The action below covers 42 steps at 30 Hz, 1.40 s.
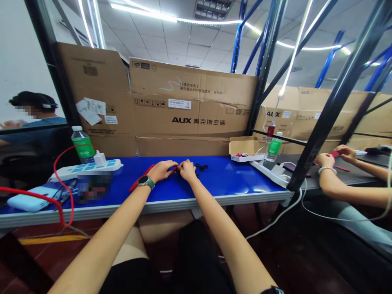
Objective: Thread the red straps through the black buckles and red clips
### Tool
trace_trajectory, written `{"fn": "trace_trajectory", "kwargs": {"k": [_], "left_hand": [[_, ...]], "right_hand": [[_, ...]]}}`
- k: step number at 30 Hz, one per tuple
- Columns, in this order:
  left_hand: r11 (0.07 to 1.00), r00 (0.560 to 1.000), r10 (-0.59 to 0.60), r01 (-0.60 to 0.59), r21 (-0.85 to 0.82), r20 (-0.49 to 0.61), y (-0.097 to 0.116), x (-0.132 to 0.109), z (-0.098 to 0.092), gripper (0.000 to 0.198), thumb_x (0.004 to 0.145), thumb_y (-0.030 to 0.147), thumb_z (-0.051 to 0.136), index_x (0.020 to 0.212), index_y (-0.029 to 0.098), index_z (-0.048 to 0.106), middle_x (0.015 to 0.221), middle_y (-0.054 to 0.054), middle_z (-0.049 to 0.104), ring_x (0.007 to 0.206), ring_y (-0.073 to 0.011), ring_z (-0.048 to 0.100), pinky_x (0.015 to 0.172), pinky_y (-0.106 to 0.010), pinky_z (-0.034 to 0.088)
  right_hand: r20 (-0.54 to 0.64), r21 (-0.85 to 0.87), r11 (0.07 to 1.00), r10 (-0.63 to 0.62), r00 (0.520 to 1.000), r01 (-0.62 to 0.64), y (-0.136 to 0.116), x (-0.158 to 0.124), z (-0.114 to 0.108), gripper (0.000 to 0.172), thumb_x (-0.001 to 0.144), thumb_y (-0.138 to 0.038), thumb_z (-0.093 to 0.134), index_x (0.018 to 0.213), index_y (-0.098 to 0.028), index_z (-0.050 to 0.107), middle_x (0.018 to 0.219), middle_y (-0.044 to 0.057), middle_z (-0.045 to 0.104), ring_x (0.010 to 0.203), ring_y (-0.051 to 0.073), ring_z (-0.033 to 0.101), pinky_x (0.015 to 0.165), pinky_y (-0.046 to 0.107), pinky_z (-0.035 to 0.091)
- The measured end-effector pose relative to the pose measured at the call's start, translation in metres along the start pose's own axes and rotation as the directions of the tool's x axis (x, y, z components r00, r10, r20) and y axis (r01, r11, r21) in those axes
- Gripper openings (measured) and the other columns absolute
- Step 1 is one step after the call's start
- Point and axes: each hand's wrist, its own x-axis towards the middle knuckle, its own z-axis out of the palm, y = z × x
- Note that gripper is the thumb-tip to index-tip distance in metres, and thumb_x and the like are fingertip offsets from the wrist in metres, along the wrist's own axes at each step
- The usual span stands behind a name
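My left hand [162,170], with a watch on its wrist, is closed at the fingertips on a small red piece [175,169]. Close by on the right, my right hand [187,169] pinches at the same piece from its other side. Fingers cover most of it, so its kind cannot be made out. Several small black pieces [201,167] lie on the blue tabletop [226,175] just beyond my right hand. A flat red strip [133,187] shows beside and partly behind my left wrist.
At left stand a power strip [113,165], a bottle [82,143] and a light blue box [30,201], with a red cable [55,163] looping there. An open carton [244,147] sits back right. Cardboard [196,102] walls the rear. A co-worker's hands [326,160] are beyond the right post.
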Motion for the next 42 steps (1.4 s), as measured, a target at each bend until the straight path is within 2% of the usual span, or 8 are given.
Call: {"fn": "trace_trajectory", "kwargs": {"k": [8,18,22,26,28,33,38,42], "left_hand": [[0.994,0.995,-0.017,0.006,-0.112,-0.101,-0.001,0.003,0.001,0.032,0.090,0.020,0.057,0.119,0.024,0.070,0.115,-0.006,0.074,0.104,-0.0212,0.069,0.093,-0.032,0.052],[0.974,0.981,-0.143,0.116,-0.193,-0.128,0.006,0.002,-0.006,0.027,0.086,0.039,0.070,0.106,0.020,0.074,0.097,-0.005,0.077,0.077,-0.0186,0.069,0.073,-0.027,0.051],[0.945,0.958,-0.226,0.172,-0.277,-0.176,0.008,0.003,-0.005,0.033,0.082,0.040,0.073,0.107,0.019,0.073,0.091,-0.005,0.078,0.072,-0.0182,0.068,0.070,-0.027,0.051],[0.886,0.920,-0.332,0.228,-0.404,-0.210,0.010,0.004,-0.007,0.038,0.081,0.040,0.073,0.111,0.017,0.071,0.089,-0.005,0.078,0.073,-0.0191,0.071,0.072,-0.028,0.054],[0.884,0.921,-0.336,0.235,-0.404,-0.199,0.010,0.003,-0.007,0.037,0.080,0.040,0.073,0.109,0.017,0.072,0.089,-0.005,0.078,0.074,-0.0193,0.071,0.073,-0.028,0.054],[0.881,0.930,-0.335,0.253,-0.399,-0.149,0.008,0.002,-0.006,0.036,0.079,0.043,0.074,0.103,0.017,0.073,0.088,-0.006,0.077,0.072,-0.0191,0.070,0.072,-0.028,0.055],[0.807,0.873,-0.438,0.276,-0.522,-0.215,0.012,0.006,-0.005,0.048,0.076,0.047,0.078,0.111,0.015,0.071,0.085,-0.007,0.076,0.070,-0.0204,0.071,0.073,-0.031,0.057],[0.766,0.867,-0.449,0.250,-0.592,-0.215,0.012,0.009,-0.003,0.051,0.075,0.050,0.079,0.111,0.014,0.071,0.088,-0.008,0.076,0.069,-0.0205,0.071,0.071,-0.032,0.058]], "right_hand": [[-0.041,0.091,0.996,0.011,0.999,-0.007,0.001,0.002,-0.005,0.014,0.095,-0.030,0.057,0.098,-0.025,0.070,0.124,0.007,0.056,0.119,0.028,0.045,0.097,0.047,0.038],[-0.027,0.287,0.956,-0.054,0.998,0.059,0.009,0.009,-0.006,0.014,0.088,-0.036,0.064,0.093,-0.025,0.070,0.119,0.006,0.060,0.120,0.028,0.047,0.100,0.047,0.037],[-0.082,0.585,0.798,-0.117,0.990,0.143,0.014,0.016,-0.005,0.013,0.078,-0.034,0.065,0.078,-0.021,0.066,0.094,0.003,0.063,0.102,0.022,0.054,0.093,0.035,0.040],[-0.001,0.817,0.575,-0.068,0.998,0.040,0.015,0.020,-0.007,0.019,0.077,-0.038,0.060,0.079,-0.019,0.061,0.083,0.000,0.062,0.082,0.017,0.054,0.079,0.027,0.042],[0.017,0.792,0.610,-0.059,0.998,0.023,0.014,0.019,-0.007,0.022,0.079,-0.041,0.058,0.078,-0.019,0.061,0.084,0.000,0.063,0.085,0.017,0.056,0.081,0.027,0.042],[-0.072,0.597,0.782,-0.171,0.983,0.180,0.011,0.017,-0.009,0.030,0.082,-0.047,0.061,0.069,-0.020,0.064,0.087,0.002,0.066,0.103,0.020,0.057,0.094,0.030,0.041],[-0.065,0.815,0.576,-0.010,0.998,0.059,0.004,0.015,-0.014,0.035,0.086,-0.052,0.055,0.080,-0.019,0.063,0.086,0.002,0.066,0.088,0.018,0.060,0.077,0.026,0.046],[-0.017,0.908,0.419,0.030,0.999,0.003,-0.002,0.013,-0.019,0.034,0.087,-0.053,0.055,0.089,-0.020,0.062,0.094,0.003,0.068,0.087,0.018,0.061,0.075,0.026,0.047]]}}
